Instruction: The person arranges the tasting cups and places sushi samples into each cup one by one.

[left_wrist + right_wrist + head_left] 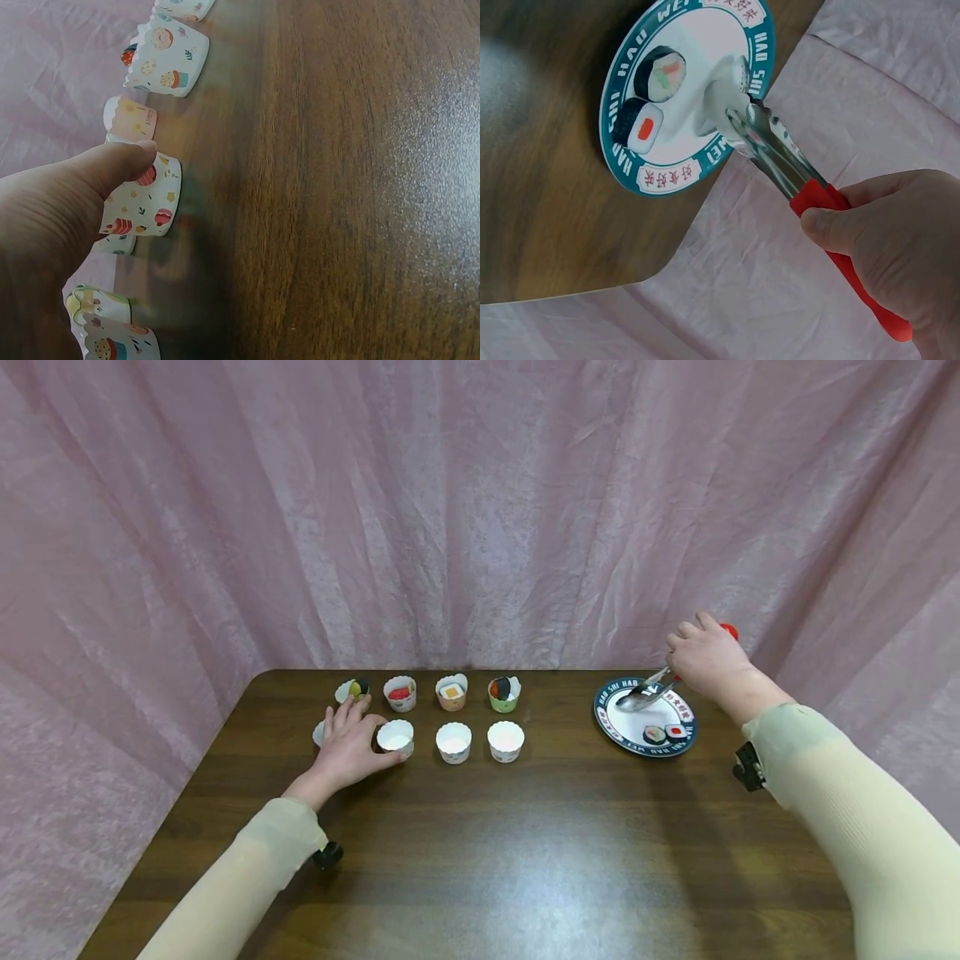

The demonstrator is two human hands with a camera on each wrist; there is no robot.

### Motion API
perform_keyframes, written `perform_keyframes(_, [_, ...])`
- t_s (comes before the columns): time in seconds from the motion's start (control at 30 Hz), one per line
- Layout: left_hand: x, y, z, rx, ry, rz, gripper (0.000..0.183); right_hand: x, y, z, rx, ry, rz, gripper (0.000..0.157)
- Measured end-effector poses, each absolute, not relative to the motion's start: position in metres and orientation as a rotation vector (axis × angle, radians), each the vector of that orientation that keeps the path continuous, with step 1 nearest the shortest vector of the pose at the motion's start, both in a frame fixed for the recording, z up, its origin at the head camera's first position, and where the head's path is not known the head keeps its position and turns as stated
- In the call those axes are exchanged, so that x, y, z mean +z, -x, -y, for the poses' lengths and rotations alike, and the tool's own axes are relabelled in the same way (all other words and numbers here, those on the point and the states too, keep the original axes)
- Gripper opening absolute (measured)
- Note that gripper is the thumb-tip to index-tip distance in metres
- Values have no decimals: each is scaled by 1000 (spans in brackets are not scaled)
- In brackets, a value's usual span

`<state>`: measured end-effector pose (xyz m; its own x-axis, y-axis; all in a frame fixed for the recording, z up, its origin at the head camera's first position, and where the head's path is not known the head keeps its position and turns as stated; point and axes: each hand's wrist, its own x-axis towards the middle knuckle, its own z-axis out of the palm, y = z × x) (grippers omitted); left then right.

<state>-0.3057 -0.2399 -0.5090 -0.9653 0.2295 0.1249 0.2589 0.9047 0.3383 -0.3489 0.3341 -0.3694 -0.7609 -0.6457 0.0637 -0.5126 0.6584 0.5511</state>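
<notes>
My left hand [347,752] holds a white paper baking cup [395,737], its thumb against the printed wall [135,202] and its fingers round the far left side. In the head view this cup looks empty. My right hand [708,656] grips tongs [780,161] by their red handles. Their metal heads are over a round plate [611,733] with a blue-green lettered rim. A dark-edged white piece [742,73] lies at the heads, mostly covered; whether they pinch it I cannot tell. A sushi roll [654,735] and a red-centred sushi roll [676,732] sit on the plate's near side.
Behind stand cups with food pieces: yellow-green and dark [357,687], red [401,692], white and yellow [452,692], orange and dark [501,690]. Two white cups [453,742] stand right of my left hand; another cup [318,733] is partly hidden. A pink curtain [480,527] hangs behind.
</notes>
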Motion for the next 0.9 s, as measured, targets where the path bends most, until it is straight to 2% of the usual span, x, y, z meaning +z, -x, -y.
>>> perform_keyframes(0.43, [-511,309,241,-557,377,2987,60,-359,335,-338,-685,-876,2615,23])
perform_keyframes(0.53, [-509,308,240,-554,370,2991,58,-358,333,-337,-589,-915,2535,20])
perform_keyframes(0.7, [-506,308,238,-555,360,2995,54,-353,329,-325,-467,-959,2428,11])
perform_keyframes(0.9, [-505,309,238,-544,361,3004,54,-347,326,-297,-464,-969,2417,19])
